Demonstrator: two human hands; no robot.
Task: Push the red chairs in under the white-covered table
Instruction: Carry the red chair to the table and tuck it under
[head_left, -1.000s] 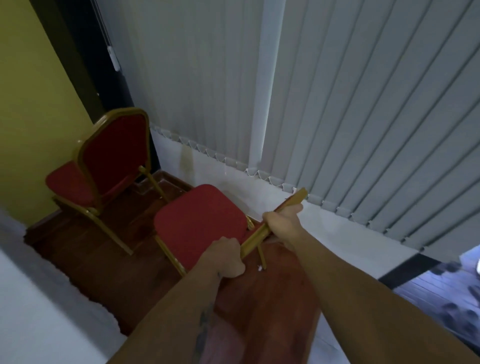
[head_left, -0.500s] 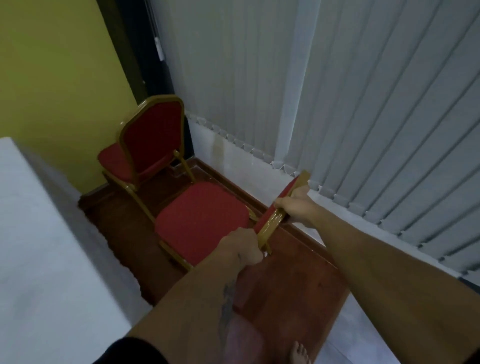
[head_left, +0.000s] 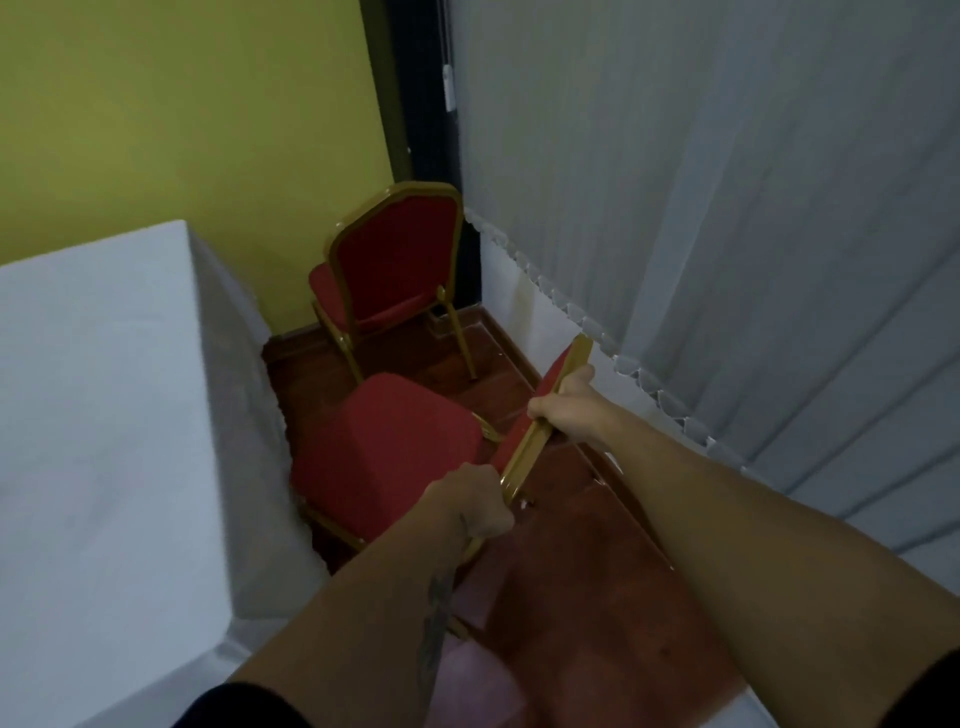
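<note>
Where a second ago the red-cushioned, gold-framed near chair (head_left: 384, 452) stood well clear of the white-covered table (head_left: 104, 415), its seat front now reaches the hanging edge of the cloth, with the near-left corner of the cushion touching or just slipping beneath it. The table has also come to fill the left of the view, which suggests the person has turned and stepped toward it while driving the chair along. Both hands are clamped on the gold top rail of the chair's backrest (head_left: 545, 415): the left hand (head_left: 470, 501) wraps the end nearer the table, the right hand (head_left: 563, 402) grips the end farther from it, toward the grey vertical blinds (head_left: 727, 208). By my reading the push is underway but far from finished, since nearly the whole seat is uncovered. A second red padded chair with gold frame (head_left: 392, 270) stands beyond the table's far corner against the yellow wall (head_left: 182, 104), angled away and untouched, so it remains to be done.
</note>
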